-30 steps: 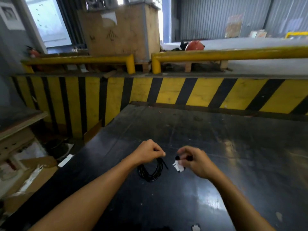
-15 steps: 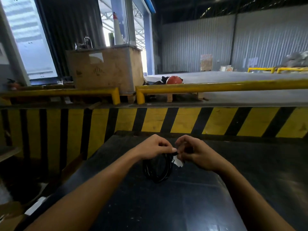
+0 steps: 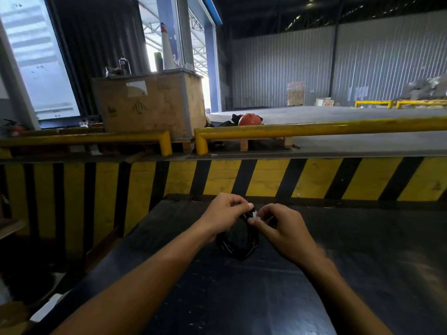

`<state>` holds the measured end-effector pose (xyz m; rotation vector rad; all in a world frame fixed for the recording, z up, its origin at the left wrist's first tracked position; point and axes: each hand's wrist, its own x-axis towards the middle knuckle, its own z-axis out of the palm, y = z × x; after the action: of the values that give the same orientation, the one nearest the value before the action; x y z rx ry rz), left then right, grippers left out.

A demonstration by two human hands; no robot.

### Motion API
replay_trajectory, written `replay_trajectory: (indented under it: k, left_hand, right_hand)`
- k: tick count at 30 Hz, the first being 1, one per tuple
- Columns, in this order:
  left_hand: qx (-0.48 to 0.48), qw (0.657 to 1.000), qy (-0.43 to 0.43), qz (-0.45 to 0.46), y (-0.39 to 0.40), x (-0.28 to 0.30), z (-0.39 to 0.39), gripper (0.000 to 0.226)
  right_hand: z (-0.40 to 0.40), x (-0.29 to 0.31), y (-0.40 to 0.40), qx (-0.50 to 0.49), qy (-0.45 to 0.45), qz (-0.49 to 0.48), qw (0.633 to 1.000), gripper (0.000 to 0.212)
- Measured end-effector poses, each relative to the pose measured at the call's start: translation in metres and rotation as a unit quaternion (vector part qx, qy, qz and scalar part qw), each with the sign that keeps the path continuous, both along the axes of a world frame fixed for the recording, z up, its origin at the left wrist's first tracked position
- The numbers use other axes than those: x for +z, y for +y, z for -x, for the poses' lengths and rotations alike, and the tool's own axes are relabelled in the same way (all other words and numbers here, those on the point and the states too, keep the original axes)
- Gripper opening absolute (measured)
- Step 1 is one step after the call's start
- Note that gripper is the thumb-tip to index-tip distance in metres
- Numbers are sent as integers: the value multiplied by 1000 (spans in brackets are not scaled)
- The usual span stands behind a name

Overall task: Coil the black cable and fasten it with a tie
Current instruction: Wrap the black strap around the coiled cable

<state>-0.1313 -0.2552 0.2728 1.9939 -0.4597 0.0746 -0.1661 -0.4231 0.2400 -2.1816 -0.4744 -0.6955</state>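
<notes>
The black cable (image 3: pixel 238 249) hangs as a small round coil above the dark table (image 3: pixel 362 274), in the middle of the view. My left hand (image 3: pixel 223 213) pinches the top of the coil between thumb and fingers. Just to the right, my right hand (image 3: pixel 281 228) holds a small white tie (image 3: pixel 255 214) against the top of the coil, where both sets of fingertips meet. Most of the tie is hidden by my fingers. The lower loop of the coil hangs free below both hands.
A yellow and black striped wall (image 3: pixel 266 177) rises right behind the table's far edge. Yellow guard rails (image 3: pixel 314 129) run along its top, with a wooden crate (image 3: pixel 150 105) behind them. Cardboard and debris (image 3: pixel 36 315) lie on the floor at lower left.
My view has tilted up from the table toward the warehouse. My hands came together: the right hand brought the white tie from beside the coil to its top.
</notes>
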Motion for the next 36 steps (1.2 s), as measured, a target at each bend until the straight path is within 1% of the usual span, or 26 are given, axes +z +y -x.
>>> replay_trajectory:
  k: [5,9,14,16,19,21,23,25,27,29,31,36]
  left_hand:
    - [-1,999,22,31,0,3,4,19]
    - [-11,999,25,35,-2,2,7,18]
    - [-16,999,29,43,-5,3,11,19]
    - [-23,998,16,56,-8,3,14,19]
    - [-15,997,-29,77,-11,6,16,17]
    - [-8,995,-39,95,-9,10,16,17]
    - [-16,994,-38,99,-5,12,19,18]
    - [-30,994,-27,102,-2,11,22,17]
    - [-40,991,-5,128,-1,10,24,14]
    - [-47,986,10,162,1,10,25,9]
    - [-48,982,5,185,4,10,26,16]
    - [-70,969,-2,237,5,16,30,25]
  right_hand:
    - [0,1,1,3,3,-3,1000,11]
    - [-2,-1,2,-23,-10,-1,1000,15]
    - [-2,2,-4,2,5,5,1000,11]
    - [-3,7,-8,-5,5,-22,1000,10]
    - [-5,17,-14,-21,-1,-41,999,12]
    - [-7,24,-23,-29,13,-88,996,13]
    - [-8,31,-34,-36,18,-141,989,14]
    - [-7,34,-36,-41,13,-141,989,14]
    - [-5,36,-32,-35,2,-141,989,13]
    - [-3,38,-31,-40,-20,-130,990,11]
    - [-2,42,-34,-64,-50,-96,992,9]
    - [-5,47,-28,-98,-105,49,988,12]
